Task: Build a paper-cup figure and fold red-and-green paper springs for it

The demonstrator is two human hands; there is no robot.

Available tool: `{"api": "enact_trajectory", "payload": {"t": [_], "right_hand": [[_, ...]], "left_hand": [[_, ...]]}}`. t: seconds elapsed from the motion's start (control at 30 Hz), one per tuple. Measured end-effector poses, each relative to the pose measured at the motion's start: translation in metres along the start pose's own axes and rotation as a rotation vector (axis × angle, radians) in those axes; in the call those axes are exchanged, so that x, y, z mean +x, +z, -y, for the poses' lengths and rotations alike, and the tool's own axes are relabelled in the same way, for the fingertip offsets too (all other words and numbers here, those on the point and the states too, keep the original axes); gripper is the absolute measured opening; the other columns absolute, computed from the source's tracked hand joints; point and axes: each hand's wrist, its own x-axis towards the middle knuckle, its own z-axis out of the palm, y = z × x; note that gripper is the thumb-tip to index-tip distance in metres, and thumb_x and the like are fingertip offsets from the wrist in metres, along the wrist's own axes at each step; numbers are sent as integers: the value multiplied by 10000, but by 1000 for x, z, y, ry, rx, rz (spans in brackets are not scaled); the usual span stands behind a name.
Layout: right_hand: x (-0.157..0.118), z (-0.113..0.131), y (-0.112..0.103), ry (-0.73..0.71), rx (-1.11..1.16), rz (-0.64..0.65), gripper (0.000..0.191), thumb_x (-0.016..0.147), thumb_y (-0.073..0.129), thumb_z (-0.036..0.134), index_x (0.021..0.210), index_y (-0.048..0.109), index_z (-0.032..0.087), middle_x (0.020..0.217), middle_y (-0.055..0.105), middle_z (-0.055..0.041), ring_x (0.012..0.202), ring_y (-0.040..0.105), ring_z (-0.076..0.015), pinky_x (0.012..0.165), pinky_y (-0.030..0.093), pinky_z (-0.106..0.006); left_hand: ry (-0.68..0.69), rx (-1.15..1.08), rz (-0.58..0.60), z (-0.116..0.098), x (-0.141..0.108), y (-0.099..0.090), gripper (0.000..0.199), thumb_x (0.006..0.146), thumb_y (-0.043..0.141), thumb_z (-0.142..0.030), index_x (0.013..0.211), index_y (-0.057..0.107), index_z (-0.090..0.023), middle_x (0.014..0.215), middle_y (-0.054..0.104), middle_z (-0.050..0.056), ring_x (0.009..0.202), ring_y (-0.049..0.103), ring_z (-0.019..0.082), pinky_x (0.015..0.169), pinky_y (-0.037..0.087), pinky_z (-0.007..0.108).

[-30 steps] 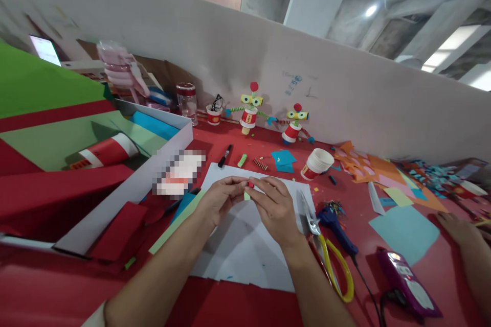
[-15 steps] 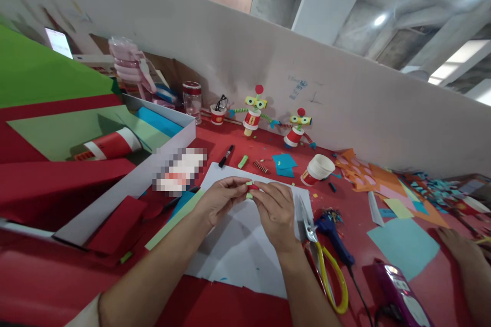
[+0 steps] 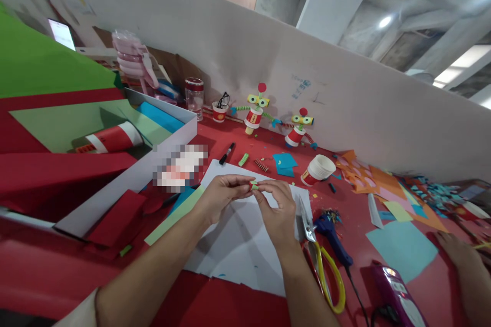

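Note:
A small folded red and green paper strip (image 3: 253, 185) is pinched between both hands above a white sheet (image 3: 245, 235). My left hand (image 3: 226, 195) grips its left side with thumb and fingers. On its other side, my right hand (image 3: 276, 204) closes thumb and fingertips on it. Just beyond the sheet lie a green folded paper spring (image 3: 243, 159) and a red and green spring (image 3: 261, 165), close to a black marker (image 3: 226, 154). Blue paper squares (image 3: 284, 163) rest to their right.
Scissors with yellow handles (image 3: 324, 271) and a blue glue gun (image 3: 333, 237) lie right of the sheet. Stacked paper cups (image 3: 318, 169) stand farther back. Two paper-cup robots (image 3: 253, 117) lean by the wall. A white box (image 3: 126, 184) is at left; another person's hand (image 3: 452, 250) rests at right.
The paper strip has been turned between my fingers, and more of its green side shows. My right fingers have shifted their hold. The view has moved slightly.

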Motion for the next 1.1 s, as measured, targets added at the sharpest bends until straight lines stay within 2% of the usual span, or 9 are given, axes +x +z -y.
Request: {"api": "enact_trajectory", "payload": {"t": [0.27, 0.47, 0.67, 0.83, 1.1], "right_hand": [[1, -2, -1, 19, -13, 15, 53, 815, 665, 228, 765, 655, 214, 772, 684, -20, 796, 597, -182, 782, 453, -351], [0, -1, -1, 160, 53, 29, 98, 806, 663, 269, 734, 639, 207, 763, 658, -18, 795, 596, -183, 771, 455, -330], [0, -3, -1, 422, 199, 71, 130, 781, 678, 317, 801, 632, 198, 777, 647, -2, 772, 591, -167, 763, 458, -301], [-4, -4, 4, 480, 344, 49, 102, 765, 690, 274, 839, 683, 205, 796, 679, -1, 782, 601, -158, 770, 462, -291], [-12, 3, 15, 569, 469, 1, 126, 806, 658, 312, 843, 683, 194, 816, 701, -22, 793, 633, -171, 772, 481, -308]], "left_hand": [[38, 129, -22, -3, -1, -1, 277, 594, 793, -197, 870, 768, -194, 795, 752, 35, 763, 656, 148, 832, 505, 310], [33, 178, -8, -7, -5, 1, 267, 593, 785, -201, 859, 773, -219, 813, 760, 31, 767, 653, 148, 840, 490, 307], [47, 202, 21, -8, -5, 3, 283, 616, 778, -215, 898, 767, -239, 855, 760, 33, 808, 649, 151, 832, 483, 296], [62, 191, 64, -5, -6, 4, 378, 567, 792, -144, 930, 760, -241, 778, 734, 11, 745, 629, 135, 772, 494, 284], [87, 101, 50, -6, -5, 5, 347, 560, 801, -144, 897, 760, -216, 721, 668, -19, 705, 581, 99, 732, 492, 243]]}}
